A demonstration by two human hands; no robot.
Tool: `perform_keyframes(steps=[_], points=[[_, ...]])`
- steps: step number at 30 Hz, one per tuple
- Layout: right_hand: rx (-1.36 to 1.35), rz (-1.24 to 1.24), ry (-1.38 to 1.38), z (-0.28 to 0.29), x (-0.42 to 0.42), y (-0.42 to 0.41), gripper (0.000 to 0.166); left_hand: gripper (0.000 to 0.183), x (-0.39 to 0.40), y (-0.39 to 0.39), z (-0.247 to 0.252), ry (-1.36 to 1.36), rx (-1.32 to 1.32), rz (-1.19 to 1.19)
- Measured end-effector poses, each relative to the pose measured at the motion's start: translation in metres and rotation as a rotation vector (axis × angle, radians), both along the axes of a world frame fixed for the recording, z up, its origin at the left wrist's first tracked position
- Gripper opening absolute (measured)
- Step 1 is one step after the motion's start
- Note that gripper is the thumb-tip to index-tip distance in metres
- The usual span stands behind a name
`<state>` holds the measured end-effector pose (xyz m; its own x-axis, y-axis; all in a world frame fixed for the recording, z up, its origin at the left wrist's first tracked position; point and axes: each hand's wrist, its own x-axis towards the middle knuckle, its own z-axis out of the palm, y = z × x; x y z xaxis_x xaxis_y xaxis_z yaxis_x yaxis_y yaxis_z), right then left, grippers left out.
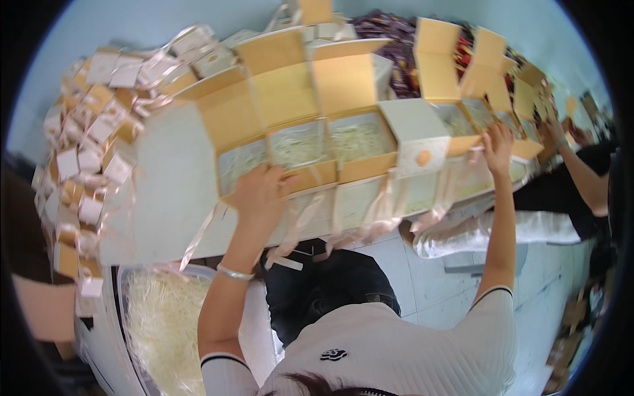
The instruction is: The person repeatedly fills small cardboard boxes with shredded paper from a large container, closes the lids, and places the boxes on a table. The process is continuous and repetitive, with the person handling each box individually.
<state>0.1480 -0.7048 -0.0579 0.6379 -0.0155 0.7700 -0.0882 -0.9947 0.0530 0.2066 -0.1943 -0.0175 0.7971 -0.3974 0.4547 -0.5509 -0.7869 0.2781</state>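
Note:
A row of gift boxes with raised lids stands along the white table. My left hand (262, 190) rests on the front edge of the leftmost boxes, beside an open box (297, 143) holding shredded filler under a clear cover. My right hand (499, 146) touches the front rim of a box (453, 119) farther right. Between my hands are another open box with filler (361, 141) and a box with its white lid (413, 123) folded down, bearing an orange emblem. Pale pink ribbons (386, 208) hang from the boxes over the table's front edge.
Many small white boxes with ribbons (99, 119) are heaped at the left. A bin of pale shredded filler (163, 321) stands below the table. Purple packets (384, 44) lie behind the boxes. Another person's arm (579, 168) reaches to the row's right end.

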Motion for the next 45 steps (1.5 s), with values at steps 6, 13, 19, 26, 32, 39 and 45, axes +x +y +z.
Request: perform_keyframes(steps=[6,13,19,26,32,39,45], points=[[0.207,0.081,-0.113,0.008,0.002,-0.011,0.039,0.036,-0.005,-0.006,-0.001,-0.110,0.001,0.043],[0.122,0.584,-0.375,0.087,-0.020,0.203,0.056,0.043,-0.024,0.082,0.047,-0.425,-0.338,0.206],[0.088,1.302,0.227,-0.009,-0.027,0.382,0.023,0.062,0.077,0.246,-0.004,-0.243,-0.411,0.683],[0.336,1.290,0.325,-0.057,-0.004,0.455,0.011,0.089,0.181,0.335,-0.017,-0.083,0.154,0.976],[0.208,1.317,0.352,-0.056,0.001,0.456,0.007,0.105,0.281,0.440,-0.011,0.081,-0.010,1.323],[0.238,1.227,0.309,-0.073,-0.010,0.455,0.006,0.073,0.266,0.429,-0.020,-0.067,-0.117,1.105],[0.286,1.269,0.285,-0.063,-0.002,0.464,0.005,0.089,0.103,0.360,-0.066,-0.138,-0.584,0.347]])
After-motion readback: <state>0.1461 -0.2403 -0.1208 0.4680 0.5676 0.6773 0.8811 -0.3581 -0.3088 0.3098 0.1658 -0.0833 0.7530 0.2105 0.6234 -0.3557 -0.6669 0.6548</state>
